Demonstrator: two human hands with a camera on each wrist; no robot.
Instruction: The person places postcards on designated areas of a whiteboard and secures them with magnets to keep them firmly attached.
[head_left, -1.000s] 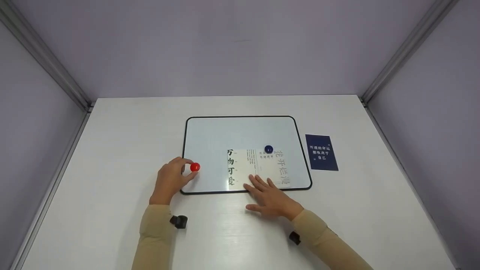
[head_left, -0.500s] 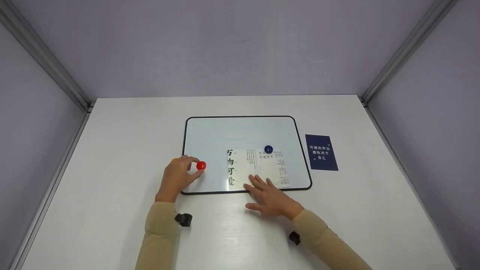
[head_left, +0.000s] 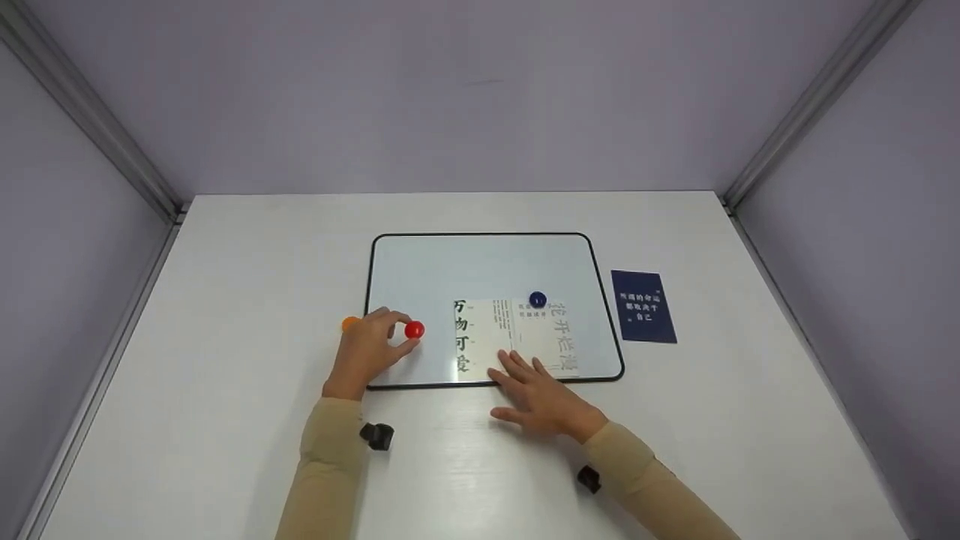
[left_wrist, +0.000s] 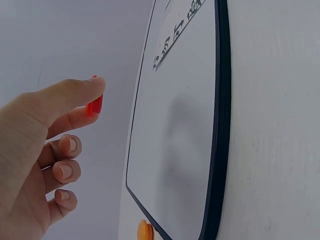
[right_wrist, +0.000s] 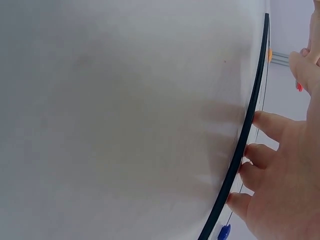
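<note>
Between thumb and forefinger my left hand (head_left: 366,351) pinches a round red magnet (head_left: 414,330), held above the left part of a black-framed whiteboard (head_left: 450,262). The left wrist view shows the red magnet (left_wrist: 95,105) clear of the board, the other fingers loosely bent. My right hand (head_left: 544,401) lies with spread fingers over the board's front edge, its fingertips on the lower edge of a printed card (head_left: 487,337). A dark blue round magnet (head_left: 538,299) sits on the card's upper right edge.
A round orange magnet (head_left: 350,323) lies on the white table just left of the board, partly behind my left hand. A dark blue card with white writing (head_left: 643,307) lies to the board's right. Grey walls enclose the table's back and sides.
My left hand has moved right with the red magnet, toward the printed card. The orange magnet has come into sight behind it. The right hand has stayed in place.
</note>
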